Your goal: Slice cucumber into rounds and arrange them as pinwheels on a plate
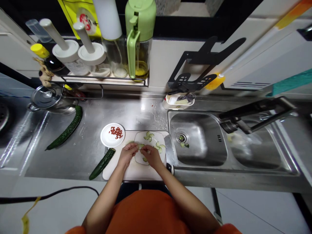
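Note:
Over a white square plate [138,136], my left hand [127,154] and my right hand [153,156] meet fingertip to fingertip. Both pinch a small pale-green cucumber slice [140,146] between them; the fingers partly cover it. Fanned cucumber slices [149,136] lie at the plate's top, with another group [160,147] at its right. The plate rests on a pale cutting board [136,175]. Left of my left hand is a cut cucumber [102,163], and above it a round white plate [106,143] holds small red pieces [116,132].
A knife [171,152] lies along the board's right edge, beside the steel sink [200,139] and its black faucet [253,113]. A whole cucumber [67,131] and a lidded pot [51,97] stand left. Behind, a rack holds jars and a green oil bottle [140,39].

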Motion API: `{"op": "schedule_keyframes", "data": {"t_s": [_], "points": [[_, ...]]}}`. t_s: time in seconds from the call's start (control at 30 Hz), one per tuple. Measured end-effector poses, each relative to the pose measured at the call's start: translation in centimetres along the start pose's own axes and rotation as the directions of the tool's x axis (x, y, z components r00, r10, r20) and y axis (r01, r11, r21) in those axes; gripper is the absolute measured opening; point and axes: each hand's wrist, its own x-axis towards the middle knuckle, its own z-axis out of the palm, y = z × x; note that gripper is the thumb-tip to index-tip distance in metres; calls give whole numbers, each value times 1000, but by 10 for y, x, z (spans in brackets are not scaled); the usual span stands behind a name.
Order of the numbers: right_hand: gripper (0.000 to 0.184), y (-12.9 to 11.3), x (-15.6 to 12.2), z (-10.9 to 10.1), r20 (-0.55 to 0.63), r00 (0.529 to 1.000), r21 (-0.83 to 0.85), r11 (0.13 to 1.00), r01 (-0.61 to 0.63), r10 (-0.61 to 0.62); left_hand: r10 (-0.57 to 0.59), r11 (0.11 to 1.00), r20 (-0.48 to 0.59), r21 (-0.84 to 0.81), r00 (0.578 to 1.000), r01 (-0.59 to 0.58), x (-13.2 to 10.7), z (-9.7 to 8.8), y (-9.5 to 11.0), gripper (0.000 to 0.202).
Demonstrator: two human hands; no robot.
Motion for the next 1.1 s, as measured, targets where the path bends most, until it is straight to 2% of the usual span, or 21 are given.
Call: {"op": "schedule_keyframes", "data": {"t_s": [0.13, 0.23, 0.37, 0.47, 0.53, 0.63, 0.73, 0.83, 0.97, 1.1], "points": [[15, 2, -1, 1, -20, 999, 22, 999, -43, 43, 10, 1000, 17, 11, 1000, -10, 2, 1, -1, 50], [16, 5, 0, 3, -22, 996, 49, 996, -80, 81, 27, 999, 19, 46, 999, -28, 5, -1, -3, 46], [12, 11, -1, 7, -78, 992, 93, 991, -92, 100, 113, 987, 23, 112, 993, -115, 13, -4, -9, 34], [6, 12, -2, 8, -97, 993, 109, 992, -57, 67, 219, 944, 17, 251, 975, -216, 17, -5, -11, 27], [8, 12, -2, 9, -89, 994, 82, 995, -61, 68, 313, 867, 10, 405, 950, -290, 18, -6, -11, 21], [13, 12, -1, 9, -89, 993, -28, 997, -76, 73, 452, 694, 54, 605, 890, -390, 18, -6, -9, 15], [15, 15, 3, 9, -95, 995, -219, 975, -27, 7, 583, 497, 147, 713, 799, -494, 19, -6, -9, 10], [17, 17, 6, 11, -89, 995, -411, 912, 2, -42, 668, 334, 218, 767, 712, -549, 21, -5, -10, 8], [18, 17, 9, 14, -53, 997, -541, 841, 12, -48, 701, 210, 261, 814, 664, -541, 24, -6, -13, 10], [19, 18, 11, 17, -43, 998, -587, 810, 19, -55, 713, 159, 268, 838, 647, -522, 26, -7, -15, 11]]}}
